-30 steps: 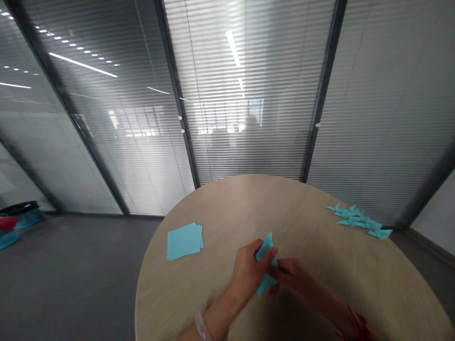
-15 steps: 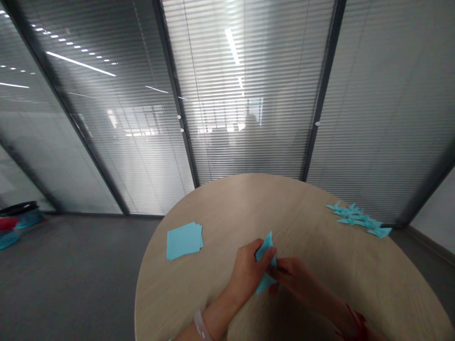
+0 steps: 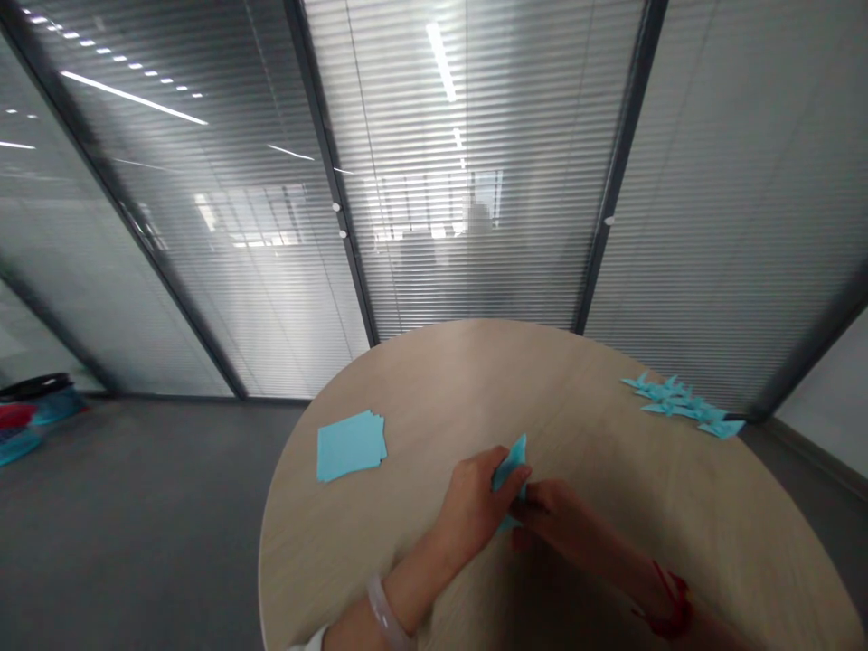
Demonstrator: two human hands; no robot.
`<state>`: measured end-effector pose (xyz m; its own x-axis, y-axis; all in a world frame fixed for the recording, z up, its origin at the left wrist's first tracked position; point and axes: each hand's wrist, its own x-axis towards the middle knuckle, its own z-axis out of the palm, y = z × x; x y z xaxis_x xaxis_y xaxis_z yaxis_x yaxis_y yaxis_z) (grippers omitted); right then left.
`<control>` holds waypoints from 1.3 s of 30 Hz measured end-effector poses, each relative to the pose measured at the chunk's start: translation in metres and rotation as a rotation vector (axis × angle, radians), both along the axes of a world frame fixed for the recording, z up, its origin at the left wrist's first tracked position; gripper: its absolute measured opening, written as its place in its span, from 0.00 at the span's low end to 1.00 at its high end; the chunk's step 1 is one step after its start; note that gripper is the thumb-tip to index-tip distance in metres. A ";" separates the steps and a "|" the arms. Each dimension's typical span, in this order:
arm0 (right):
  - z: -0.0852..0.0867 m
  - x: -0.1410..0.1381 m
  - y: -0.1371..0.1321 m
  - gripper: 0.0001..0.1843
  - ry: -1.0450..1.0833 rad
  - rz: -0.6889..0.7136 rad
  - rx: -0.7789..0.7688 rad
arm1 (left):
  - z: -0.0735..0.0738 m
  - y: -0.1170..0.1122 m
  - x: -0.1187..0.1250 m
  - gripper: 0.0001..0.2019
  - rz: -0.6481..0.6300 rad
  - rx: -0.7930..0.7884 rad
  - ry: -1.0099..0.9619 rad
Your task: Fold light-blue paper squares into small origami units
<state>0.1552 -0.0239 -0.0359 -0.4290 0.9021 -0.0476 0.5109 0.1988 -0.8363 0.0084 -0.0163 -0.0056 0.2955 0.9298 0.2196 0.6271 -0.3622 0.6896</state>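
Observation:
Between my two hands is a folded piece of light-blue paper (image 3: 518,454), its pointed tip sticking up past my fingers. My left hand (image 3: 476,503) grips it from the left, thumb across the front. From the right, my right hand (image 3: 552,511) pinches its lower part with fingers bent in. Much of the paper's lower half is covered by my fingers. A stack of light-blue paper sheets (image 3: 351,446) lies flat on the table to the left. Several folded blue paper figures (image 3: 682,402) stand in a cluster near the right edge.
The round wooden table (image 3: 475,371) is in front of me, its curved edge near the glass wall with blinds (image 3: 475,280). On the floor at far left are blue and red containers (image 3: 41,398), partly cut off.
Less of the folded paper shows below my hands now, and its tip leans slightly more to the right. Both hands stay on it. The whole view has shifted a little.

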 end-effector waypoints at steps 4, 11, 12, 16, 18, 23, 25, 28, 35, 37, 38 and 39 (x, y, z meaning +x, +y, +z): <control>0.002 0.001 0.000 0.23 -0.012 0.023 0.010 | 0.000 0.000 0.000 0.14 -0.022 0.013 -0.005; 0.000 0.001 0.000 0.20 -0.017 0.014 0.023 | 0.001 0.000 0.000 0.14 -0.028 0.024 0.002; 0.000 0.001 0.000 0.20 -0.025 0.007 0.024 | 0.001 0.000 0.000 0.14 -0.026 0.023 0.004; 0.001 0.000 0.000 0.20 -0.052 0.011 0.024 | 0.001 -0.001 0.000 0.14 -0.035 0.023 0.010; 0.002 0.000 -0.001 0.20 -0.053 0.012 0.023 | 0.000 -0.001 0.000 0.13 -0.041 0.031 0.011; 0.001 0.000 -0.001 0.19 -0.039 -0.004 0.024 | -0.001 0.000 0.001 0.13 -0.040 0.041 0.036; 0.000 0.000 -0.001 0.20 -0.041 0.005 0.029 | -0.001 0.000 0.001 0.13 -0.044 0.045 0.046; 0.001 0.001 -0.001 0.19 -0.039 0.026 0.027 | -0.002 0.000 0.000 0.13 -0.055 0.043 0.049; 0.009 0.003 -0.002 0.19 -0.079 0.034 -0.002 | -0.006 0.001 0.000 0.12 -0.086 0.071 0.069; 0.012 0.003 -0.003 0.18 -0.098 0.038 -0.002 | -0.007 0.000 0.000 0.11 -0.098 0.088 0.075; 0.014 0.003 -0.003 0.17 -0.107 0.041 0.002 | -0.008 0.000 0.000 0.11 -0.105 0.093 0.079; 0.015 0.003 -0.004 0.17 -0.116 0.042 0.003 | -0.008 0.000 0.000 0.11 -0.113 0.094 0.084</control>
<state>0.1578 -0.0277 -0.0211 -0.4581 0.8836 -0.0963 0.5952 0.2245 -0.7716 0.0081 -0.0167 -0.0132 0.4176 0.8664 0.2739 0.6328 -0.4936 0.5966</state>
